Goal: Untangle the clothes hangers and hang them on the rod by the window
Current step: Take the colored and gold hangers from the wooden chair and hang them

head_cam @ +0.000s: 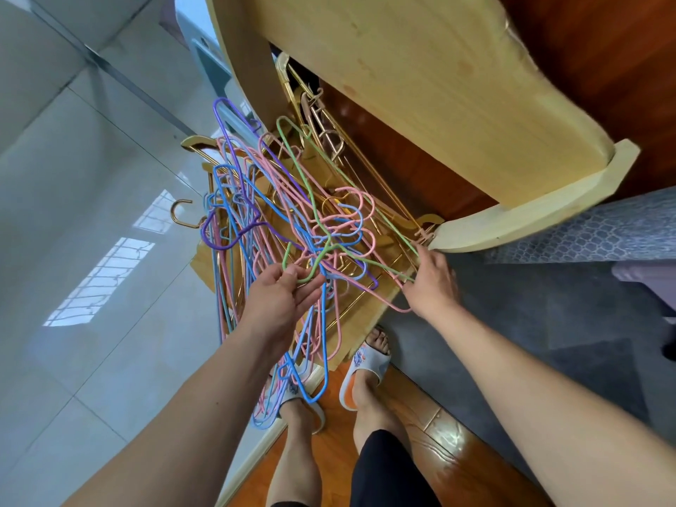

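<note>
A tangled heap of thin wire hangers [278,217] in pink, blue, purple and green lies on a wooden seat, mixed with gold metal hangers [314,115]. My left hand [283,305] pinches the hook of a green hanger [303,166] between thumb and fingers at the heap's near edge. My right hand [431,283] reaches into the right side of the pile, with its fingers curled among pink and green wires near the seat's corner. No rod is in view.
A pale wooden chair [439,89] rises behind the heap. White glossy floor tiles [73,214] lie to the left, a grey patterned cloth [603,228] to the right. My feet in slippers [365,371] stand on brown wood flooring below.
</note>
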The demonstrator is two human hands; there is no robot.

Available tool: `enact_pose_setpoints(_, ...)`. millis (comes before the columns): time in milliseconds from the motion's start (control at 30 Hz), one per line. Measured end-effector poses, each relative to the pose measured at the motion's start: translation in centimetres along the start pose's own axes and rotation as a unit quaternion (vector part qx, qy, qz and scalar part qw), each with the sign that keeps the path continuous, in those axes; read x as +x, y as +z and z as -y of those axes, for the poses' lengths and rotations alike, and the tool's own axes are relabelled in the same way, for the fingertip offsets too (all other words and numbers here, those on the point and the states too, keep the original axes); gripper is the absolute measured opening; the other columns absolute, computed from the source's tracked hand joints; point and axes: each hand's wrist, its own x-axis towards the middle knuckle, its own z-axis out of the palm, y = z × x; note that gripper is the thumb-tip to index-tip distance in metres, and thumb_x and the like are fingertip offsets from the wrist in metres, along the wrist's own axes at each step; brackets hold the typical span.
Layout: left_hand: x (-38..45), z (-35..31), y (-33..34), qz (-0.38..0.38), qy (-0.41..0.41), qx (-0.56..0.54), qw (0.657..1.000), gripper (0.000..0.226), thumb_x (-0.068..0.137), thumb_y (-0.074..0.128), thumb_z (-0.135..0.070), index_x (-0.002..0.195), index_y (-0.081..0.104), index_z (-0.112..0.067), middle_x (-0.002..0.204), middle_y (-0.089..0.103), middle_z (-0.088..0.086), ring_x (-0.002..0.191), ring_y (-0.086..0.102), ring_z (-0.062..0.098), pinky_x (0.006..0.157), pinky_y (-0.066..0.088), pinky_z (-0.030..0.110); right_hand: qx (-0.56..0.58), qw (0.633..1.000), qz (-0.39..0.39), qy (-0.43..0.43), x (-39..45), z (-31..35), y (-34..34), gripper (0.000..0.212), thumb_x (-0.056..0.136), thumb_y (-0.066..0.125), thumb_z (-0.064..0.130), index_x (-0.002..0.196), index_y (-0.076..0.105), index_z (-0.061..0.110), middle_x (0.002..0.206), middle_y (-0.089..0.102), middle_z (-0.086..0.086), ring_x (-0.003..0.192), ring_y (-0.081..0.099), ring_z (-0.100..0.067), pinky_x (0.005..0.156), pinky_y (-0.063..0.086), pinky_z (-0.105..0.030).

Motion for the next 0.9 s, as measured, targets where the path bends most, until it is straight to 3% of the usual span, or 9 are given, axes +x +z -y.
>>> enact_pose_setpoints(167,0.9,0.3,0.4,0.004,0.039,0.045,0.998,0.024,0.11,0.038,-0.018,0.111,0.055,-0.001,0.124,0.065,0.019,0.103,0.074,0.02,0.096,0.057,0.039,0.034,0.998,0.018,0.044,0.6,-0.5,0.7,0.081,0.092,0.069,0.022,0.157,0.022,0.032,0.147,0.037,-0.007,0.129,0.047,-0.032,0.083,0.044,-0.037)
enact_pose_setpoints(267,0.9,0.2,0.7,0.012,0.047,0.053,0.997,0.028,0.11,0.038,-0.018,0.116,0.055,0.003,0.12,0.067,0.018,0.103,0.074,0.02,0.096,0.057,0.04,0.048,0.998,0.001,0.049,0.5,-0.9,0.9,0.079,0.09,0.07,0.021,0.155,0.025,0.031,0.147,0.037,-0.006,0.128,0.048,-0.032,0.085,0.05,-0.039)
enact_pose_setpoints(400,-0.5,0.2,0.4,0.028,0.039,0.036,0.998,0.025,0.11,0.039,-0.018,0.107,0.056,-0.001,0.115,0.07,0.016,0.103,0.074,0.022,0.095,0.057,0.039,0.043,0.996,-0.032,0.066,-0.7,-1.8,0.8,0.076,0.087,0.072,0.019,0.15,0.032,0.03,0.142,0.034,-0.004,0.123,0.048,-0.031,0.091,0.054,-0.044)
enact_pose_setpoints(567,-6.7,-0.2,-3.3,0.008,0.038,0.033,0.999,0.024,0.11,0.041,-0.017,0.098,0.057,-0.003,0.108,0.073,0.022,0.101,0.075,0.027,0.09,0.059,0.039,-0.075,0.989,-0.119,-0.048,-7.1,-1.5,-1.4,0.052,0.078,0.076,0.018,0.125,0.054,0.013,0.133,0.038,-0.01,0.114,0.047,-0.034,0.085,0.053,-0.046)
enact_pose_setpoints(633,-9.2,-0.5,-4.8,0.003,0.047,0.041,0.998,0.022,0.109,0.043,-0.016,0.099,0.058,-0.002,0.105,0.074,0.025,0.098,0.075,0.029,0.089,0.06,0.04,-0.055,0.985,-0.132,-0.096,-9.6,-1.1,-1.9,0.036,0.077,0.074,0.013,0.109,0.057,0.011,0.127,0.046,-0.011,0.11,0.049,-0.035,0.084,0.048,-0.043)
enact_pose_setpoints(700,-12.8,-1.7,-7.4,-0.004,0.086,0.031,0.996,0.02,0.106,0.049,-0.019,0.105,0.06,-0.003,0.105,0.075,0.022,0.099,0.074,0.031,0.095,0.057,0.047,0.024,0.99,-0.082,-0.114,-13.3,1.2,-3.3,0.022,0.082,0.068,0.009,0.096,0.052,0.015,0.109,0.051,-0.005,0.101,0.052,-0.029,0.078,0.039,-0.034)
enact_pose_setpoints(733,-14.1,-2.2,-8.9,-0.003,0.117,0.012,0.993,0.023,0.101,0.057,-0.026,0.11,0.062,-0.006,0.107,0.074,0.02,0.103,0.073,0.033,0.098,0.055,0.05,0.063,0.991,-0.051,-0.109,-15.0,2.6,-3.9,0.021,0.085,0.066,0.009,0.09,0.048,0.019,0.099,0.051,-0.001,0.095,0.051,-0.025,0.073,0.036,-0.033)
enact_pose_setpoints(800,-16.3,-3.2,-12.1,0.041,0.174,-0.036,0.983,0.056,0.082,0.077,-0.049,0.122,0.061,-0.014,0.12,0.071,0.015,0.114,0.068,0.033,0.1,0.053,0.05,0.123,0.987,0.011,-0.101,-18.1,5.9,-4.5,0.024,0.086,0.063,0.013,0.081,0.043,0.025,0.087,0.05,0.002,0.082,0.049,-0.023,0.066,0.04,-0.038)
enact_pose_setpoints(900,-17.3,-2.9,-14.8,0.088,0.157,0.05,0.982,0.096,0.061,0.085,-0.066,0.14,0.051,-0.024,0.134,0.066,-0.002,0.125,0.063,0.019,0.105,0.047,0.044,0.195,0.971,0.08,-0.116,-21.6,11.5,-4.3,0.018,0.085,0.061,0.021,0.079,0.044,0.026,0.078,0.052,0.001,0.075,0.053,-0.027,0.067,0.047,-0.043)
